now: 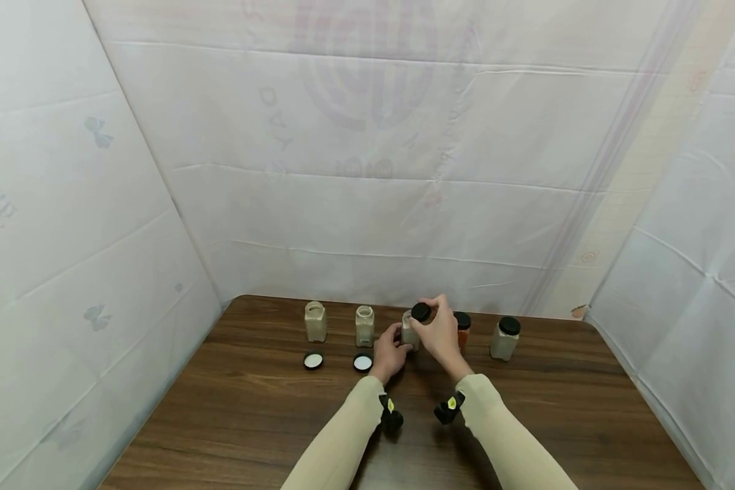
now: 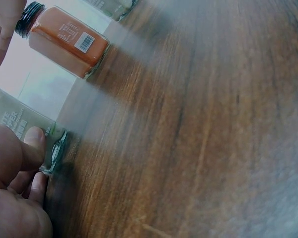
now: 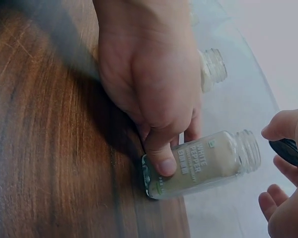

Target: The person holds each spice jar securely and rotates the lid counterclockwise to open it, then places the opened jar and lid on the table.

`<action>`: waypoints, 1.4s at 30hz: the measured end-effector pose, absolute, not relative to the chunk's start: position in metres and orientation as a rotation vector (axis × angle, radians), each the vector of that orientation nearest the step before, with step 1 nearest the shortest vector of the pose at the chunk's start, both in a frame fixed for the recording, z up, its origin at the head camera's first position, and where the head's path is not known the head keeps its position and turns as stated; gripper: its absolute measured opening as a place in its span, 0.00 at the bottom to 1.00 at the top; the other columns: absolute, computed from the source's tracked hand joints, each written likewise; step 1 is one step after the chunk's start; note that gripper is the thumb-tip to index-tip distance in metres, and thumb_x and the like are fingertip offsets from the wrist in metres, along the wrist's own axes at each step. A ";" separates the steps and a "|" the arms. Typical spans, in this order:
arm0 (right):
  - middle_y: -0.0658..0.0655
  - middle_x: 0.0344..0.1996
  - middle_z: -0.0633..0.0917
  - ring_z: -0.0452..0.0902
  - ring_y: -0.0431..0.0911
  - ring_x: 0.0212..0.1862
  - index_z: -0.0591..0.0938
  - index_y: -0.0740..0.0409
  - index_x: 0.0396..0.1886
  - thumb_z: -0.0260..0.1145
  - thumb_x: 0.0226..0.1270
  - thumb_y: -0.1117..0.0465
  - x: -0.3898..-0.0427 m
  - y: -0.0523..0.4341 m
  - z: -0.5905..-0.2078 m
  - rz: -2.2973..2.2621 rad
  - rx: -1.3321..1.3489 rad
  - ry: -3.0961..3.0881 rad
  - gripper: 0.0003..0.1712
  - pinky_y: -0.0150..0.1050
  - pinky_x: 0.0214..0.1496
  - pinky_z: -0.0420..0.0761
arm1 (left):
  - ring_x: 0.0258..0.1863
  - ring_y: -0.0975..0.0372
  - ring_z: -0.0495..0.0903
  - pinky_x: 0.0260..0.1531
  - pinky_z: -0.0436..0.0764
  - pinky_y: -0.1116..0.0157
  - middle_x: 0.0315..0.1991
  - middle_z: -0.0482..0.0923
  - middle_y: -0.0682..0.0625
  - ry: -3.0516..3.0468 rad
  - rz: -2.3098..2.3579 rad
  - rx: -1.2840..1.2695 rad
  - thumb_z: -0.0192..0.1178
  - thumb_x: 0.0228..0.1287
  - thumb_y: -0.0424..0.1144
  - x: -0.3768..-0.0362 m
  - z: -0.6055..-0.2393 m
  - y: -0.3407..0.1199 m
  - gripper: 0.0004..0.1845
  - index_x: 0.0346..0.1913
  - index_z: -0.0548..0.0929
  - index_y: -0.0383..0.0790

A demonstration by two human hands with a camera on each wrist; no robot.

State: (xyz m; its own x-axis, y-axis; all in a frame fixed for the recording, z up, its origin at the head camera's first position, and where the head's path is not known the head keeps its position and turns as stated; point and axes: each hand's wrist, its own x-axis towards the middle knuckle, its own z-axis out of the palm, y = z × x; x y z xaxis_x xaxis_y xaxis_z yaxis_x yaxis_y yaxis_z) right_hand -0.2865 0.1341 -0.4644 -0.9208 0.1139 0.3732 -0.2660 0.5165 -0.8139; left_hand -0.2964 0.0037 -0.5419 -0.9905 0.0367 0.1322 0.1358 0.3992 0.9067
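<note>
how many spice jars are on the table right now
5, in a row at the back of the table: two uncapped jars on the left, the white pepper jar in the left hand, then an orange jar and a capped jar.

table [image 1: 233,422]: dark wood | two open jars [image 1: 315,321] [image 1: 364,325]: far left, pale contents | two caps [image 1: 313,361] [image 1: 363,363]: lying just before them | orange jar [image 1: 463,330], pale jar [image 1: 505,337]: right, black-capped | backdrop [image 1: 367,170]: white sheeting
</note>
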 end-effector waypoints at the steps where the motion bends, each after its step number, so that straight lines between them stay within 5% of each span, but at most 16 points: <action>1: 0.59 0.56 0.85 0.81 0.57 0.52 0.74 0.59 0.52 0.77 0.59 0.66 -0.286 0.135 -0.464 1.367 0.127 -2.382 0.25 0.53 0.53 0.82 | 0.60 0.45 0.81 0.56 0.84 0.54 0.61 0.80 0.37 -2.549 -1.666 -0.160 0.68 0.66 0.28 -0.296 -0.542 0.004 0.25 0.66 0.79 0.38; 12: 0.59 0.46 0.84 0.79 0.53 0.39 0.74 0.56 0.49 0.78 0.63 0.59 -0.279 0.145 -0.461 1.346 0.156 -2.425 0.23 0.45 0.39 0.77 | 0.59 0.45 0.82 0.56 0.84 0.54 0.62 0.80 0.36 -2.558 -1.638 -0.144 0.68 0.66 0.28 -0.293 -0.539 0.004 0.25 0.66 0.78 0.37; 22: 0.61 0.47 0.85 0.81 0.57 0.51 0.78 0.60 0.57 0.76 0.66 0.55 -0.277 0.154 -0.463 1.312 0.200 -2.396 0.26 0.56 0.54 0.81 | 0.58 0.43 0.82 0.56 0.83 0.51 0.62 0.79 0.34 -2.550 -1.616 -0.161 0.69 0.65 0.27 -0.294 -0.541 0.004 0.26 0.66 0.78 0.35; 42: 0.60 0.43 0.87 0.84 0.52 0.42 0.84 0.58 0.61 0.71 0.72 0.56 -0.270 0.165 -0.468 1.200 0.334 -2.357 0.21 0.50 0.45 0.86 | 0.59 0.43 0.81 0.57 0.83 0.51 0.63 0.79 0.34 -2.537 -1.627 -0.163 0.69 0.65 0.27 -0.296 -0.541 0.004 0.27 0.66 0.77 0.33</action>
State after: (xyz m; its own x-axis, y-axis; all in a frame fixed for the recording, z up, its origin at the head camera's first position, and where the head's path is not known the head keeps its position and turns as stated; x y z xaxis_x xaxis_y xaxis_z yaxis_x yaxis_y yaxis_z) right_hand -0.2696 0.1646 -0.4675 -0.8594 -0.0029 0.5114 -0.4153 0.5874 -0.6946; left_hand -0.2964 0.0045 -0.5409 -0.9866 0.0239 0.1613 0.1566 0.4150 0.8963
